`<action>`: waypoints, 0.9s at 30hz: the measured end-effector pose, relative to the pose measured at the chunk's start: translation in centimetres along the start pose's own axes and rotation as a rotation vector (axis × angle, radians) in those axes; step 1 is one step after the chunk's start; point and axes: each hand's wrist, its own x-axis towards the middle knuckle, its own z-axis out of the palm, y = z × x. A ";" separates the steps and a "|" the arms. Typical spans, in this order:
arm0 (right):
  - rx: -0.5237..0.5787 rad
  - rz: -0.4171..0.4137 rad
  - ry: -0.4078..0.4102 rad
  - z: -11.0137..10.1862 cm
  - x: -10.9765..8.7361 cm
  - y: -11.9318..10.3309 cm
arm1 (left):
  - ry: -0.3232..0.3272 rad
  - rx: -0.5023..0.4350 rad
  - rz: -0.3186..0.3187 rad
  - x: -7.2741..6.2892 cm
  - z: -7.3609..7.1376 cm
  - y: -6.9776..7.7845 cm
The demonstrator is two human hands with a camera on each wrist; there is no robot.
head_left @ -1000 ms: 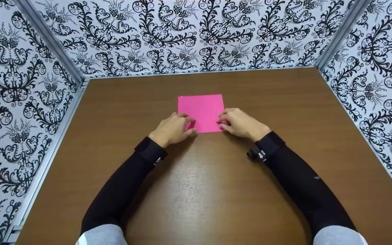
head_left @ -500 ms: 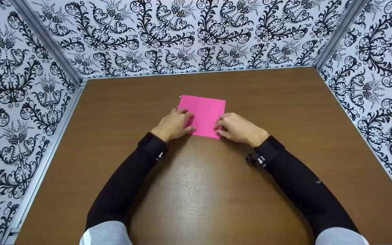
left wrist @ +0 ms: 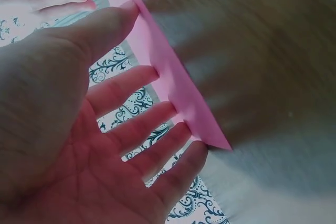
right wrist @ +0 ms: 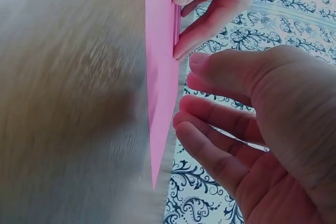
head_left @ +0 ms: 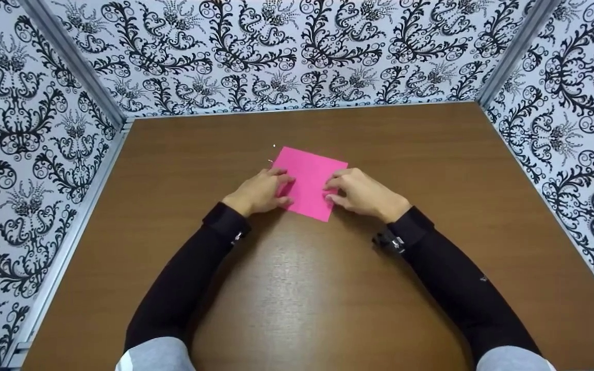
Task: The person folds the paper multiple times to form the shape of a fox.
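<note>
A square sheet of pink paper (head_left: 308,180) lies turned at an angle on the brown table, with one corner pointing toward the person. My left hand (head_left: 260,191) rests its fingertips and thumb on the sheet's left side. In the left wrist view, the spread, nearly straight fingers of that hand (left wrist: 79,150) touch the paper (left wrist: 173,82). On the opposite side, my right hand (head_left: 366,193) has its fingertips at the sheet's right edge. The right wrist view shows this hand (right wrist: 262,124) with loosely bent fingers right beside the paper (right wrist: 160,72).
Two small white specks (head_left: 270,161) lie just left of the paper's far corner. The wooden table (head_left: 286,288) is bounded at the back and sides by white panels (head_left: 297,56) with black scroll patterns. Metal posts (head_left: 513,51) stand at the corners.
The pink paper has turned clockwise on the table, its right side coming nearer the person. The white specks at its far left are now uncovered. Both hands have shifted only slightly.
</note>
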 end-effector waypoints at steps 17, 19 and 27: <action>-0.003 0.012 -0.034 0.6 -0.8 -1.3 | -0.014 0.003 0.037 -0.8 0.4 0.6; 0.001 0.014 -0.043 0.8 -0.9 -1.3 | -0.012 0.001 0.038 -0.8 0.5 0.6; -0.014 0.003 -0.065 1.4 -1.0 -1.2 | 0.001 -0.026 0.015 -1.1 0.5 0.8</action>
